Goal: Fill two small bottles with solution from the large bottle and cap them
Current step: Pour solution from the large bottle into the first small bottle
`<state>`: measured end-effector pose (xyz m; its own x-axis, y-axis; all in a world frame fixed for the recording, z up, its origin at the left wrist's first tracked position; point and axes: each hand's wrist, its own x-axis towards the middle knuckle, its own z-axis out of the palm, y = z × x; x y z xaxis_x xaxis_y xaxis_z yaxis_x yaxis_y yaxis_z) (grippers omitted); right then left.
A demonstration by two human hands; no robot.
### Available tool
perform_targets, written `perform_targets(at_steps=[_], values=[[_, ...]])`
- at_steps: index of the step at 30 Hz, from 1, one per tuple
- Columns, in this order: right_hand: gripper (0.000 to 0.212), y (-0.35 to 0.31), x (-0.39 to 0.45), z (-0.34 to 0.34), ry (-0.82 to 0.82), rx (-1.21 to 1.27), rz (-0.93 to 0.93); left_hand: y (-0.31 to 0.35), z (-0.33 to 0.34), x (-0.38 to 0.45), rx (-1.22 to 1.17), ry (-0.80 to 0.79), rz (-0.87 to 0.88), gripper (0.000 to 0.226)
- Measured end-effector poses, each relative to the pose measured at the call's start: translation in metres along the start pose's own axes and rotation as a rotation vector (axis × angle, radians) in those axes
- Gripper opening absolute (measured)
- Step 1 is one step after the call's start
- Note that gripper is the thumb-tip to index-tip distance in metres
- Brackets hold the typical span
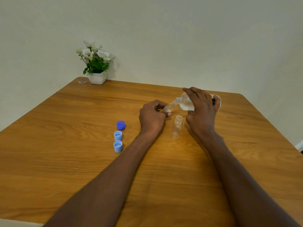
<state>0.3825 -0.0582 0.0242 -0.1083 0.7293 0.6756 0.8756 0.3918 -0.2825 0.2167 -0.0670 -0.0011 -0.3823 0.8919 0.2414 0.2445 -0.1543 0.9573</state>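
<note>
My right hand [202,110] grips the large clear bottle [186,103], tipped on its side with its neck pointing left. Its mouth meets the mouth of a small clear bottle [169,107], which my left hand [152,117] holds tilted above the table. Clear liquid sits in the large bottle's shoulder. A second small bottle [177,126] stands upright and uncapped between my hands, and looks empty. Two light blue caps [118,135] [118,146] and one darker blue cap [121,125] lie on the table to the left of my left arm.
The wooden table [82,161] stands against a pale wall. A white pot with white flowers [96,66] stands at the far left corner, with a small clear scrap [82,82] beside it.
</note>
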Motion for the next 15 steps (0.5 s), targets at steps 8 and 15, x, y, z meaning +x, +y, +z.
perform_targets(at_steps=[8,15], values=[[0.092,-0.0003,0.0006,-0.0005,-0.007,0.009,0.001,-0.0002,0.0005,0.0000,0.007,0.000,0.012,0.032],[0.093,-0.0015,0.0007,0.0010,0.008,-0.007,-0.009,0.0026,-0.0012,-0.0022,-0.011,-0.010,0.016,0.031]])
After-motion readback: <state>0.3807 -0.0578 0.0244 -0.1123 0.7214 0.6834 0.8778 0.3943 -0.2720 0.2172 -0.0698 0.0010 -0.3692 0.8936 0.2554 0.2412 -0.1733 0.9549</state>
